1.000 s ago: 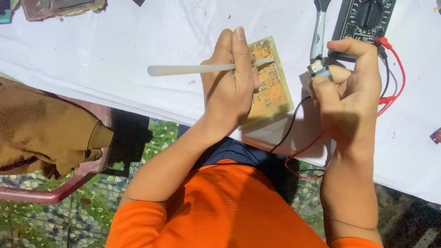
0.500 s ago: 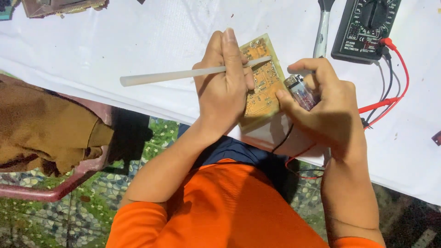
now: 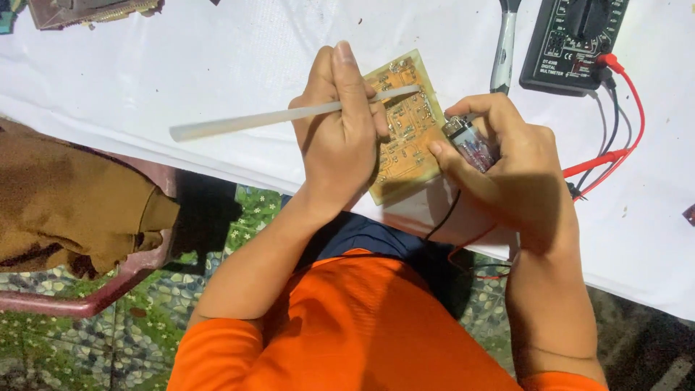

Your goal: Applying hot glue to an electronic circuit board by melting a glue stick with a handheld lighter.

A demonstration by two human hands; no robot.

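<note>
At the centre of our view, our left hand point(image 3: 340, 141) is closed around a translucent white glue stick point(image 3: 289, 116) and the near edge of a yellowish circuit board point(image 3: 405, 130), pinning both at once — the stick runs from about nine o'clock across the board's copper face, its tip near the board's upper right. At three o'clock of the board, our right hand point(image 3: 507, 166) is wrapped around a small clear-bodied lighter point(image 3: 470, 141), its metal head pointing towards the board and just beside its right edge. Everything sits over a white table cover point(image 3: 181, 65). At one o'clock lies a black digital multimeter point(image 3: 572, 40), its red and black leads point(image 3: 615, 145) curling down past our right wrist, and a grey tool handle point(image 3: 503, 54) lies between the board and the meter.
</note>
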